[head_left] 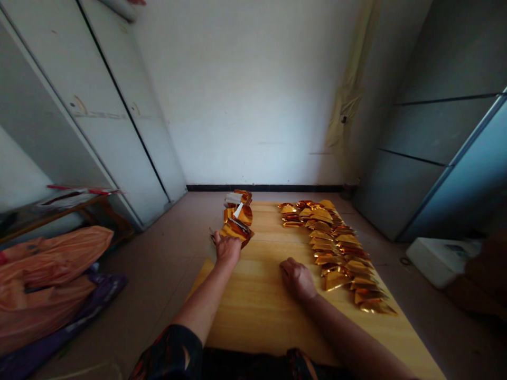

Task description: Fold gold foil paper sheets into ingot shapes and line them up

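A pile of gold foil sheets (pixel 238 216) lies at the left side of a low wooden table (pixel 261 301). My left hand (pixel 227 247) reaches to the near end of that pile, its fingers curled on the nearest sheet. My right hand (pixel 297 278) rests knuckles-up on the bare wood in the middle, fingers curled under, with nothing visible in it. Several folded gold foil pieces (pixel 340 250) lie in a long row along the table's right side, just right of my right hand.
White cabinet doors (pixel 106 121) stand at the left, with orange and purple plastic bags (pixel 47 279) on the floor below. A grey cabinet (pixel 428 148) and a white box (pixel 439 258) sit at the right. A white wall closes the far end.
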`<state>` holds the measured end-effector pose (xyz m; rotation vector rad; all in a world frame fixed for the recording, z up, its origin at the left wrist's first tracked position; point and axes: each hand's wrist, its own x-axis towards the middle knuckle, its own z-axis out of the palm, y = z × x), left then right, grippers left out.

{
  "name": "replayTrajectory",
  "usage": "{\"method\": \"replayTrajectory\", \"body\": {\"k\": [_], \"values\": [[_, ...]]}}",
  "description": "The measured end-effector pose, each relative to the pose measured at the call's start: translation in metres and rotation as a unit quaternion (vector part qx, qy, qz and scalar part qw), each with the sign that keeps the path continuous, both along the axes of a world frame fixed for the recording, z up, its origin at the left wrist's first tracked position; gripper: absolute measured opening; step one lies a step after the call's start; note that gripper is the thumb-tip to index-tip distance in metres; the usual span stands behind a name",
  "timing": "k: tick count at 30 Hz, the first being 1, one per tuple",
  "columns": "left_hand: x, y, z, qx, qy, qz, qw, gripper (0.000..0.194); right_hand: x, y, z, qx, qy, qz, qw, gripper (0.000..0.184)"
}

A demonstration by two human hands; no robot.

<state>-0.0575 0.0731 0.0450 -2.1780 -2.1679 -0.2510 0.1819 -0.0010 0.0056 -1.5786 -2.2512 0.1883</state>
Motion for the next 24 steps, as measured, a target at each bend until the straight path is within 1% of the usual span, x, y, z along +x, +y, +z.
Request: {"method": "replayTrajectory", "body": {"k": [3,10,13,17,20,22,24], "values": [[-0.002,0.000,0.005,0.043,0.058,0.004,0.997,0.029,0.000,0.000,0.000,0.002,0.000,-0.005,1.000,0.023],[-0.006,-0.008,0.014,0.118,0.037,-0.007,0.992,0.023,-0.001,0.001,0.000,-0.003,-0.012,-0.008,1.000,0.022],[-0.007,-0.012,0.012,0.157,0.034,-0.025,0.987,0.022,-0.001,0.001,0.000,0.005,-0.015,-0.005,1.000,0.022],[-0.009,-0.013,0.003,0.199,0.030,-0.044,0.978,0.023,-0.001,0.000,0.002,0.009,-0.015,-0.006,1.000,0.022],[-0.012,-0.013,0.000,0.247,0.011,-0.059,0.967,0.024,-0.002,-0.001,0.003,0.005,-0.014,-0.008,1.000,0.022],[-0.011,-0.014,0.004,0.289,-0.009,-0.083,0.954,0.024,-0.002,-0.001,0.003,0.001,-0.010,-0.009,1.000,0.022],[-0.006,-0.018,0.011,0.325,-0.044,-0.125,0.936,0.024,-0.001,-0.001,0.002,-0.001,0.004,-0.008,1.000,0.023]]}}
